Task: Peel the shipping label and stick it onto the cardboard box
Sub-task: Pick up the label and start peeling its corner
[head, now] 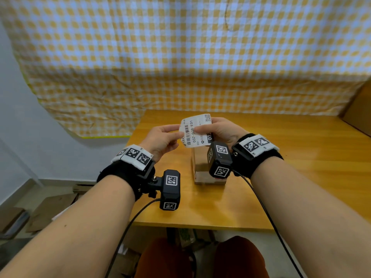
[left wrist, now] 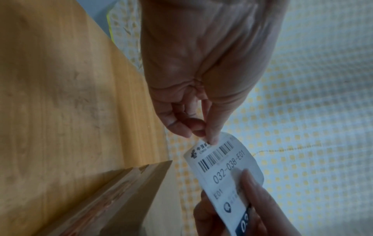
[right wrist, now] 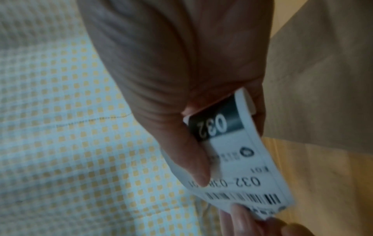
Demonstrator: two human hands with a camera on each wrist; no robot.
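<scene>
Both hands hold a white shipping label (head: pixel 194 131) with a barcode and "032-038-E01" above the table. My left hand (head: pixel 165 139) pinches the label's left edge between thumb and fingertips (left wrist: pixel 210 135). My right hand (head: pixel 218 131) pinches the label's right part, thumb on the printed face (right wrist: pixel 198 169). The label (left wrist: pixel 224 169) curves slightly; in the right wrist view its (right wrist: pixel 238 161) black "032" block lies under the palm. A small cardboard box (head: pixel 202 169) wrapped in clear tape stands on the table right below the hands, partly hidden by the right wrist camera.
The wooden table (head: pixel 301 177) has bare surface to the right and in front of the box. A yellow checked cloth (head: pixel 180 57) hangs behind it. A brown board (head: pixel 359 113) leans at the far right. Cardboard pieces (head: pixel 50 209) lie on the floor to the left.
</scene>
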